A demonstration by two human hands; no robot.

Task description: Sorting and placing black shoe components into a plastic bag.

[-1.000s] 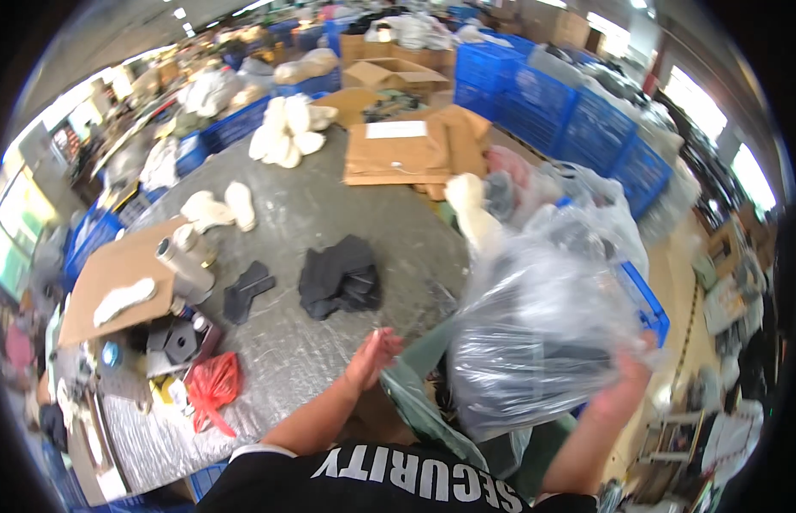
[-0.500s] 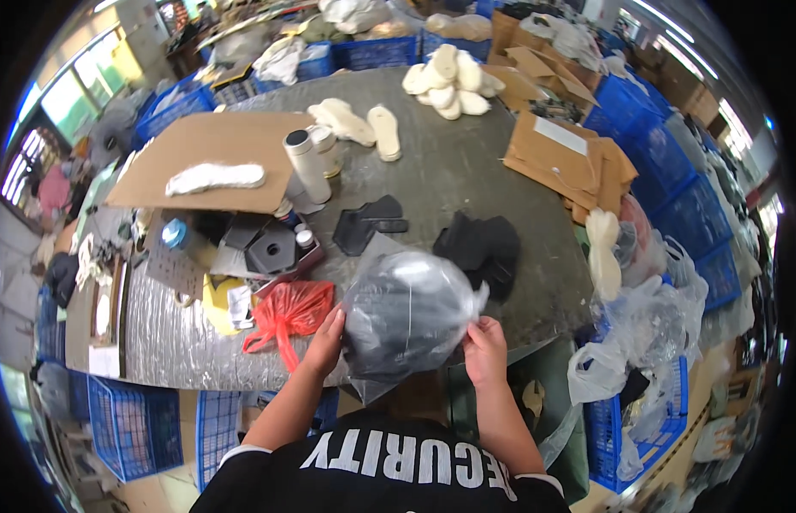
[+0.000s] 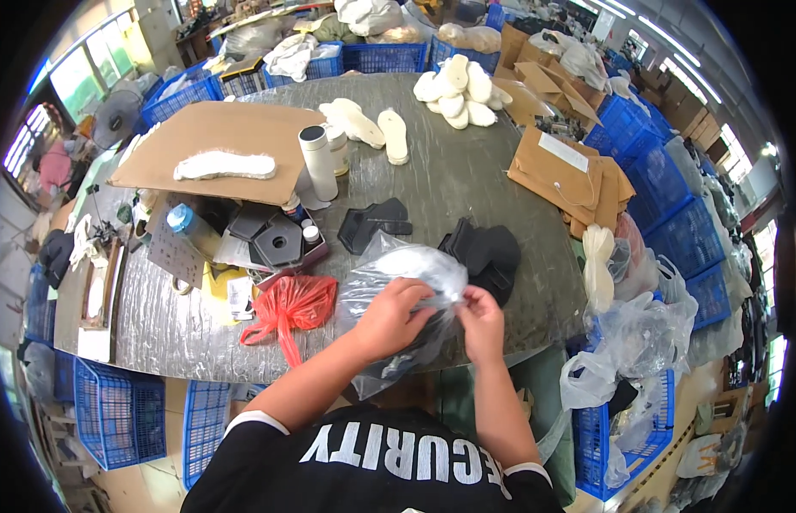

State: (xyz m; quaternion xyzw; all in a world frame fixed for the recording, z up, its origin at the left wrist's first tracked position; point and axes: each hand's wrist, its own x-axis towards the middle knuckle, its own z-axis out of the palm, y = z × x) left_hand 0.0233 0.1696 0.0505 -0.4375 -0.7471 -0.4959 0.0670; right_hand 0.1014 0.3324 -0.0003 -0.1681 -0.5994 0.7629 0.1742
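Note:
A clear plastic bag (image 3: 377,282) with dark contents lies at the table's near edge, its gathered corner toward the right. My right hand (image 3: 482,323) pinches that gathered corner between thumb and fingers. Over the middle of the bag is my left hand (image 3: 394,321), fingers bent and apart from the thumb, with nothing visibly gripped. Just beyond the bag lie black shoe-shaped pieces (image 3: 485,256), stacked loosely. More flat black pieces (image 3: 372,224) rest farther left. To the left of the bag sits a knotted red plastic bag (image 3: 294,306).
Cream insoles (image 3: 458,92) are piled at the far side. A white bottle (image 3: 318,162) stands beside a cardboard sheet (image 3: 218,141) that covers an open box of small items. Folded brown cardboard (image 3: 556,175) lies at right; blue crates (image 3: 120,419) surround the table.
My left hand has left the bag's left side and moved right over its top, close to my right hand. My right hand still pinches the gathered corner. The whole view has shifted slightly.

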